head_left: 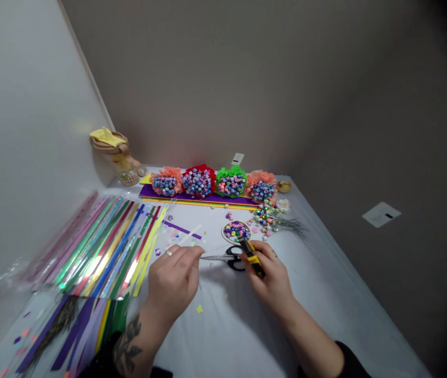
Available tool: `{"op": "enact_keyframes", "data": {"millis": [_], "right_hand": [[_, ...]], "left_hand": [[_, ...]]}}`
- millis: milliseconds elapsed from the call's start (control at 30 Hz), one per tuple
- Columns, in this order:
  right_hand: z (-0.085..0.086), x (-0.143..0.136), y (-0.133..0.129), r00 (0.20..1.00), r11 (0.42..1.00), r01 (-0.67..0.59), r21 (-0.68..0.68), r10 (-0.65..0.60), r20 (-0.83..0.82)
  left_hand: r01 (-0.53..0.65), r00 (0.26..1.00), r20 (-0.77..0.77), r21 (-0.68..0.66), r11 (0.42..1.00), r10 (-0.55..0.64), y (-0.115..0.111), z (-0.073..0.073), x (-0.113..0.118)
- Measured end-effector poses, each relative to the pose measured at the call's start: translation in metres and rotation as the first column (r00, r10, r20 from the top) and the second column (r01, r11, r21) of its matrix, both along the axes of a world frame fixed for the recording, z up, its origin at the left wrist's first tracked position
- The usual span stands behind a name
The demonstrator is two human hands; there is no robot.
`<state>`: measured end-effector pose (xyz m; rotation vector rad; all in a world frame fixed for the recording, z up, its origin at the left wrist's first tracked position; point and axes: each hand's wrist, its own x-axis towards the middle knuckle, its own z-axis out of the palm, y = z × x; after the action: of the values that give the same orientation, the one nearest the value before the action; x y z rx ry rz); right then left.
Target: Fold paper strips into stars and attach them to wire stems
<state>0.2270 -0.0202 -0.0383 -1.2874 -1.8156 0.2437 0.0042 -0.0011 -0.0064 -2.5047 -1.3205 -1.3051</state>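
Right hand (268, 270) grips a cutter (253, 258); left hand (176, 275) pinches closed, contents unclear; unreadable card (382, 215) at right hand's two o'clock.

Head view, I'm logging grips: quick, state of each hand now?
Left hand: closed in a pinch; what it holds, if anything, cannot be told.
Right hand: closed, holding the yellow-and-black tool.
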Motion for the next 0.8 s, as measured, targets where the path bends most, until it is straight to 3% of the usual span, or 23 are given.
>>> {"op": "enact_keyframes", "data": {"millis": [267, 400, 500, 600, 667, 800], "right_hand": [[0.006, -0.001, 0.001, 0.984, 0.983, -0.119, -0.139, 0.097, -0.153], [0.002, 0.003, 0.003, 0.981, 0.983, -0.083, -0.165, 0.052, -0.185], [0.004, 0.003, 0.002, 0.982, 0.985, -0.043, -0.168, 0.011, -0.189], [0.007, 0.001, 0.0, 0.984, 0.984, -0.066, -0.163, 0.037, -0.176], [0.008, 0.0, -0.001, 0.984, 0.984, -0.086, -0.158, 0.059, -0.166], [0.008, -0.002, -0.002, 0.987, 0.987, -0.07, -0.146, 0.048, -0.151]], "left_hand": [[0.01, 1.0, 0.029, -0.041, 0.999, -0.008, 0.0, -0.002, -0.001], [0.015, 0.992, 0.129, -0.17, 0.985, 0.008, 0.002, -0.003, -0.001], [0.079, 0.957, 0.288, -0.412, 0.908, 0.048, 0.002, 0.001, 0.0], [0.18, 0.905, 0.406, -0.634, 0.752, 0.126, 0.002, 0.007, 0.002], [0.228, 0.877, 0.453, -0.682, 0.695, 0.158, 0.003, 0.011, 0.003], [0.271, 0.855, 0.493, -0.689, 0.672, 0.162, 0.003, 0.013, 0.003]]}}
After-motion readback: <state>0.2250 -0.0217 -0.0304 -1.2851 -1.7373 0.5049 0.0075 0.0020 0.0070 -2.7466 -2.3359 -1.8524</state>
